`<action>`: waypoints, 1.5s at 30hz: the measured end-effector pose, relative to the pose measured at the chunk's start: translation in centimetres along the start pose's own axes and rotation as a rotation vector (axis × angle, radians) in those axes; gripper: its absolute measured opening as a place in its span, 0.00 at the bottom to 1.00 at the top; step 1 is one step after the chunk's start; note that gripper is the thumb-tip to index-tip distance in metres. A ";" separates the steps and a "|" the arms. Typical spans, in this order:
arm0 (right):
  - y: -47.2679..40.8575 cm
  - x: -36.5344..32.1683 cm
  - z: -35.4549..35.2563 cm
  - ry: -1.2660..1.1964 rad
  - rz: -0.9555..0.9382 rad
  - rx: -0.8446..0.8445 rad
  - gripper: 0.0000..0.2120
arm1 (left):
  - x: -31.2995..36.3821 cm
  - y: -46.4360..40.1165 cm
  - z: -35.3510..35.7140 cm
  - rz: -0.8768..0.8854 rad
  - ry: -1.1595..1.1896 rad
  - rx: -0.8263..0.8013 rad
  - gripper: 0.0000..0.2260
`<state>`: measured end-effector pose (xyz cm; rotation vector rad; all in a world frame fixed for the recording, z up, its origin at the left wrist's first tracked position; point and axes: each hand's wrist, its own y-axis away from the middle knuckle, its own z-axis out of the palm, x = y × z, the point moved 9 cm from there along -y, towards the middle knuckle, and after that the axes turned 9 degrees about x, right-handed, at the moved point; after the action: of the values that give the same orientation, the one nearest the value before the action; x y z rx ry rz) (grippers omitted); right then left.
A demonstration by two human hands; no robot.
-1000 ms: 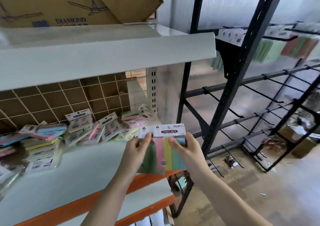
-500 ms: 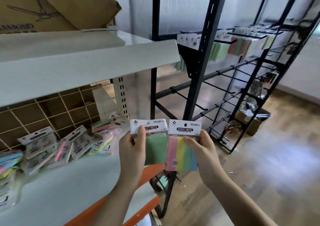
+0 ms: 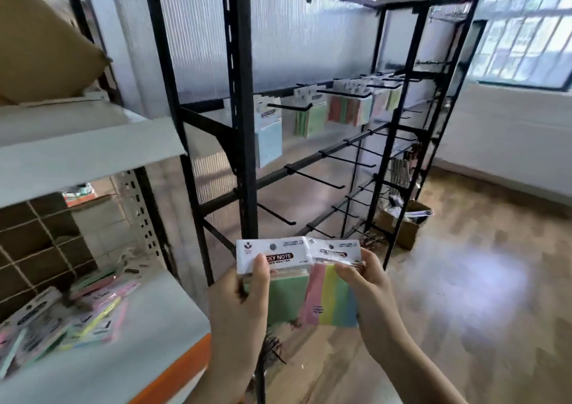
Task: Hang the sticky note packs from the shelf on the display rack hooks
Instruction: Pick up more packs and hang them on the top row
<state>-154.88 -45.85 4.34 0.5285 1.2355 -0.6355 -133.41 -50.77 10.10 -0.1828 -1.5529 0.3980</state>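
Left hand (image 3: 240, 303) grip pinching green pack (image 3: 280, 286), right hand (image 3: 370, 290) pinching striped pack (image 3: 332, 298), side by side.

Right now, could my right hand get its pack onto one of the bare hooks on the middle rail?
Probably yes. The right hand grips the striped pack, and nothing stands between it and the bare hooks. They look beyond arm's reach, though, so a step closer seems needed.

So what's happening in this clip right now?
A person is stocking a display rack. The left hand holds a green sticky note pack, the right hand a striped one, both not yet hung. Several packs already hang on the top row; more packs lie on the shelf.
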 end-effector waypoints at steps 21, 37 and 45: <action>-18.0 -11.9 -16.0 0.009 -0.225 0.011 0.03 | 4.8 -0.6 22.8 0.055 -0.139 0.010 0.19; -27.9 -18.8 -1.4 0.139 -0.458 -0.427 0.09 | 6.5 -12.3 31.5 0.178 0.000 -0.032 0.17; -33.4 -21.1 2.3 0.208 -0.616 -0.383 0.08 | 5.7 -19.3 34.4 0.203 0.014 0.010 0.17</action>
<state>-180.80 -68.08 24.31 -0.1257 1.6892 -0.8414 -165.08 -71.10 23.10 -0.3359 -1.5236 0.5627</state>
